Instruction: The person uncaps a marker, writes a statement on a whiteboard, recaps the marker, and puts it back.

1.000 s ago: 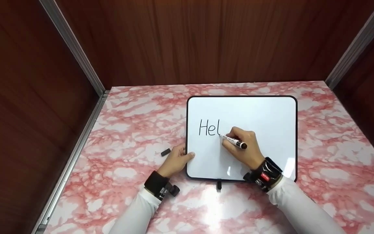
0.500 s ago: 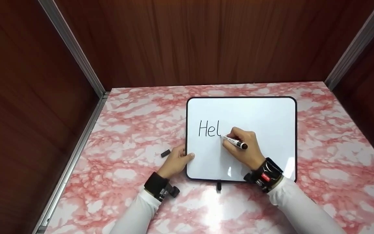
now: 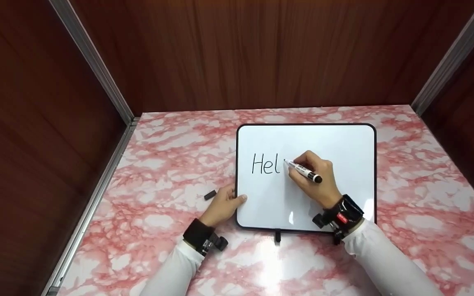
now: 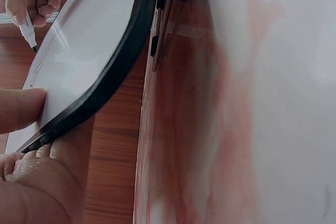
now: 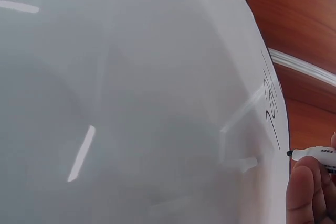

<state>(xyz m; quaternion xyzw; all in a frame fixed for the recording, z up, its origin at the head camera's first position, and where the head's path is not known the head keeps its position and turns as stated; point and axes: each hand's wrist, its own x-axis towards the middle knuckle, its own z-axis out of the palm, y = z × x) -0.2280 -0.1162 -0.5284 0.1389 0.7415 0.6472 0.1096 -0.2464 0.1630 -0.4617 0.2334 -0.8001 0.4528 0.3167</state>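
Both hands are engaged: the left hand [image 3: 222, 205] grips the whiteboard's left edge, thumb on its face, and the right hand [image 3: 322, 189] pinches a marker. Under them spreads the red-and-white worktop [image 3: 171, 164]. The framed whiteboard [image 3: 335, 139] lies ahead of the person, its longer side running left to right. The marker [image 3: 304, 170] slants across it, black end toward the right wrist, tip pointing up-left. What matters is the tip's place: just right of the last stroke of the lettering "Hel" [image 3: 268, 166], about level with that letter's middle, the right hand far nearer than the left. A small black cap-like piece [image 3: 210, 195] lies beside the left hand.

The left wrist view adds fingers beneath the rim, hidden from the head camera, and the board seemingly raised there. Whether the tip touches the board, I cannot tell.
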